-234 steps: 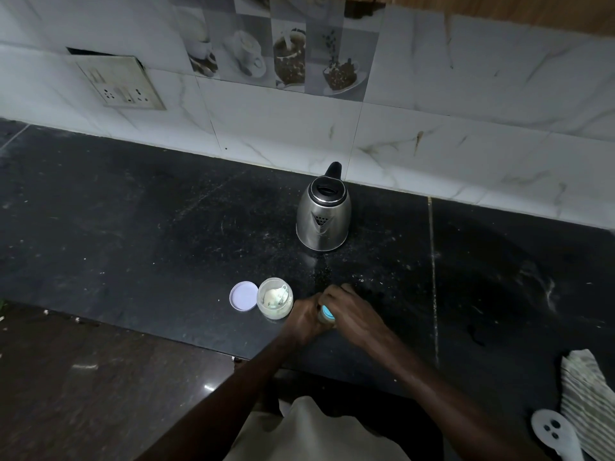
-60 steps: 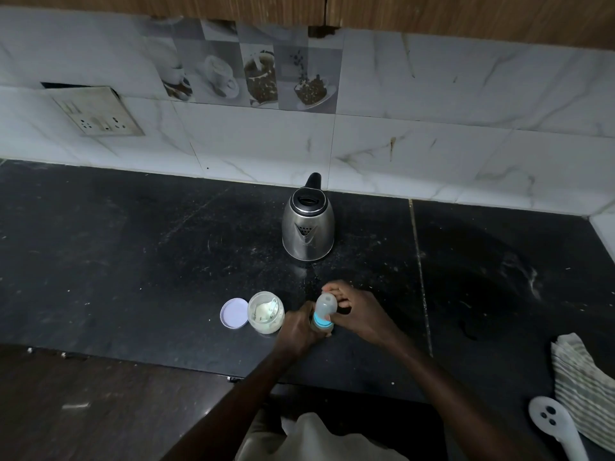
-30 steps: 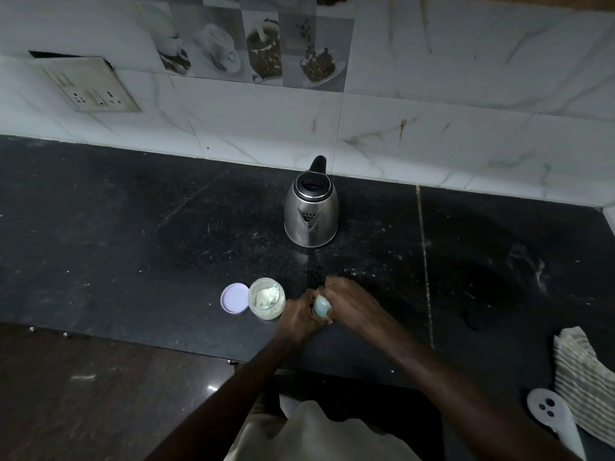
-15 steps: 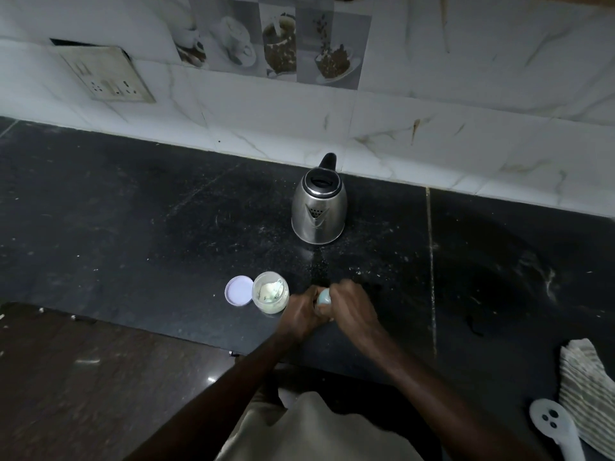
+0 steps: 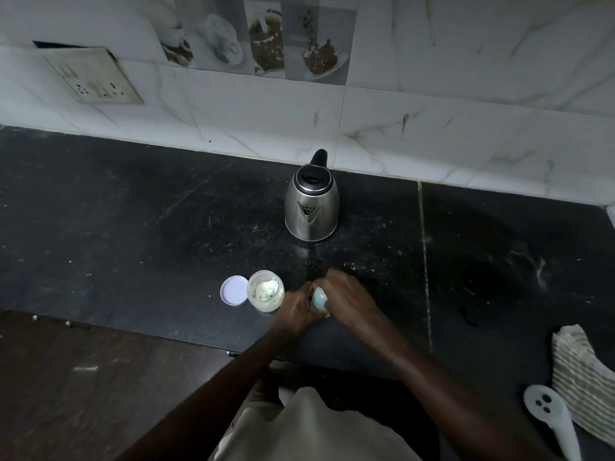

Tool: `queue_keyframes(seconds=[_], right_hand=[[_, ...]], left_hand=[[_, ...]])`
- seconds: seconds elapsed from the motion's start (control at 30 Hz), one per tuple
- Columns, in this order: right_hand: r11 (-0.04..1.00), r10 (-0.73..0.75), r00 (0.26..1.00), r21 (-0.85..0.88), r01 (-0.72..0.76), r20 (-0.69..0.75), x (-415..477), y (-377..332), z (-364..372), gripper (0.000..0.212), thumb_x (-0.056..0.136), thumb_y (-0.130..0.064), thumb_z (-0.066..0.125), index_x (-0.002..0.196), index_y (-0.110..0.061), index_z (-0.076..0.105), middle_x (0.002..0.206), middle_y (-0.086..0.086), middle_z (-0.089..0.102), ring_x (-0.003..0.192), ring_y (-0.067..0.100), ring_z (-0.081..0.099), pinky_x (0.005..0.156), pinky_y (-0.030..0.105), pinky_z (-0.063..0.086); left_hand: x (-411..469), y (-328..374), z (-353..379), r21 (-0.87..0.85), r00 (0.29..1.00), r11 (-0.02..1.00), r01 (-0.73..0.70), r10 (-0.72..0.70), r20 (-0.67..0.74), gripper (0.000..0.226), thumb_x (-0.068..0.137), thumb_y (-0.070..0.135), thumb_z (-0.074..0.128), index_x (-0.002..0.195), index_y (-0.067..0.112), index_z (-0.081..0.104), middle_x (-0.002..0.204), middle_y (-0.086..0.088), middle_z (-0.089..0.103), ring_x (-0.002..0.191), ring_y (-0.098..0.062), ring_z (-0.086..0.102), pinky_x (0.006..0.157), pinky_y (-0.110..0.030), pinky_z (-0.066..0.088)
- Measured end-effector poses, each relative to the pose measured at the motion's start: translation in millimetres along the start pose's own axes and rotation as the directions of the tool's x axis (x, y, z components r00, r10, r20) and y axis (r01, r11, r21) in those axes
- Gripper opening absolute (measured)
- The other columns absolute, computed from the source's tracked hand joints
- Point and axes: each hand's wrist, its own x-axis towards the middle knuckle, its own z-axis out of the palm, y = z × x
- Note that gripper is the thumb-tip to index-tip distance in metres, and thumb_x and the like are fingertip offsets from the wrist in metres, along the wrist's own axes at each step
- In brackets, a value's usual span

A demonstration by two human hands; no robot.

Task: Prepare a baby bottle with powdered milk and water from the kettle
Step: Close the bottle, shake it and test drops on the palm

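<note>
While the kettle (image 5: 312, 207) stands upright beyond both hands, we note the open powder jar (image 5: 265, 291) just left of them. The left hand (image 5: 296, 309) grips the baby bottle (image 5: 319, 299) steady and the right hand (image 5: 347, 297) curls over its top, presumably to twist it.

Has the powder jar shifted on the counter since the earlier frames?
No. The powder jar sits just right of its loose lid, left of the kettle and nearer the camera, as before. Only the camera's framing differs.
</note>
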Motion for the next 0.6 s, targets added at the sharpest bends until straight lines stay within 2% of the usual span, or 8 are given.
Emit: queue_keyframes(seconds=[0.2,0.4,0.5,0.6], right_hand=[[0.999,0.006,1.000,-0.042,-0.006,0.002,1.2,1.2,-3.0,0.035,0.093,-0.017,0.066,0.127,-0.019,0.073,0.124,0.011,0.064,0.113,0.031,0.066,0.093,0.037,0.052],[0.995,0.051,0.998,-0.083,-0.053,-0.029,-0.7,-3.6,3.5,0.032,0.097,-0.019,0.063,0.129,-0.014,0.069,0.127,0.010,0.065,0.115,0.028,0.065,0.095,0.036,0.052],[0.992,0.100,0.995,-0.069,-0.102,-0.021,-2.6,-4.5,6.1,0.036,0.100,-0.028,0.065,0.131,-0.010,0.067,0.129,0.012,0.063,0.118,0.030,0.063,0.096,0.039,0.052],[0.989,0.105,0.994,-0.105,-0.107,-0.030,-4.6,-11.0,8.5,0.033,0.102,-0.026,0.062,0.130,-0.009,0.066,0.128,0.014,0.064,0.116,0.034,0.065,0.093,0.042,0.053]], left_hand=[[0.1,-1.5,1.3,0.004,1.000,1.000,-0.004,0.004,-0.011,0.052,0.078,0.032,0.090,0.118,0.009,0.066,0.110,-0.004,0.078,0.100,-0.017,0.074,0.086,-0.038,0.058],[-0.5,-2.2,1.7,-0.004,1.000,1.000,-0.012,0.011,-0.013,0.049,0.081,0.033,0.087,0.119,0.011,0.066,0.107,-0.002,0.078,0.096,-0.014,0.073,0.083,-0.036,0.057],[-2.1,-1.3,1.3,0.004,0.999,1.000,-0.029,0.029,-0.016,0.049,0.081,0.033,0.087,0.122,0.014,0.067,0.106,0.002,0.077,0.093,-0.009,0.070,0.079,-0.022,0.053],[-3.2,-1.1,2.4,-0.003,0.999,1.000,-0.021,0.021,-0.030,0.042,0.082,0.030,0.086,0.116,0.012,0.067,0.097,0.007,0.072,0.088,-0.007,0.066,0.073,-0.015,0.042]])
